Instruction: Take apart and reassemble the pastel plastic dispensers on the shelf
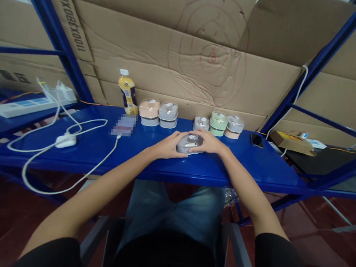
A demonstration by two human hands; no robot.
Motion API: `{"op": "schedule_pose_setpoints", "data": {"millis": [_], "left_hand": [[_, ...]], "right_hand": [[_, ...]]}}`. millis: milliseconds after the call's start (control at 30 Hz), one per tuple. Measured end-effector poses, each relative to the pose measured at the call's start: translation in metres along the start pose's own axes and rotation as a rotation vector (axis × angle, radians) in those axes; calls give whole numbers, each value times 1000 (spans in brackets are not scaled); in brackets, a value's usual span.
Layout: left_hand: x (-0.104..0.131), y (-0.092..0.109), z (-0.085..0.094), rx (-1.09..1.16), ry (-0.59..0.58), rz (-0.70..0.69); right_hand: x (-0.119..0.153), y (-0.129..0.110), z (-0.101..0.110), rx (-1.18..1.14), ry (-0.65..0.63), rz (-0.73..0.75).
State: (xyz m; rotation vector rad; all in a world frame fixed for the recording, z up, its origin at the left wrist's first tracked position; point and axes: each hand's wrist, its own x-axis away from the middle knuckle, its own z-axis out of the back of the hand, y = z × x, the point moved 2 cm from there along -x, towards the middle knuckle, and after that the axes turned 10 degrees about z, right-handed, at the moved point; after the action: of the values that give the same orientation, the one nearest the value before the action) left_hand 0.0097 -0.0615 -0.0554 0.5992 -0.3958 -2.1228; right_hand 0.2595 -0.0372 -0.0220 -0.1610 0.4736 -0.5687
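A grey round-cornered container with a clear lid (pixel 189 143) rests on the blue table near its front edge. My left hand (pixel 171 145) is curved round its left side, thumb low at the front. From the right, my right hand (pixel 209 143) wraps the other side, fingers reaching over the back rim. Just behind stands a single grey container (pixel 201 123). Beside it are a green stack (pixel 218 123) and a stack with grey over peach (pixel 234 126). Further left sit a stack with peach on top (pixel 149 112) and a grey stack (pixel 168 114).
A yellow drink bottle (pixel 128 92) stands at the back left, with a blurred-out phone (pixel 123 125) on a white cable before it. A white charger (pixel 65 140) lies left, a black phone (pixel 257 140) right. Cardboard (pixel 142 33) backs the blue table (pixel 175 172).
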Motion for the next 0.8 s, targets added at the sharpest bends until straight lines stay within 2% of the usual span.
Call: {"op": "schedule_pose_setpoints", "data": {"millis": [167,267,400,567,667,800], "left_hand": [[37,20,13,-368,91,178],[38,35,14,-559,107,294],[6,42,12,-616,108,380],[-45,32,14,-550,127,425],[-62,25,24,-555,224,371],[-72,16,45,-591,380,257]], "right_hand": [[1,8,2,32,134,24],[2,9,6,55,241,7],[4,13,13,86,357,-41],[5,14,14,90,353,-88],[4,12,12,85,340,-101],[2,11,10,72,342,-109]]}}
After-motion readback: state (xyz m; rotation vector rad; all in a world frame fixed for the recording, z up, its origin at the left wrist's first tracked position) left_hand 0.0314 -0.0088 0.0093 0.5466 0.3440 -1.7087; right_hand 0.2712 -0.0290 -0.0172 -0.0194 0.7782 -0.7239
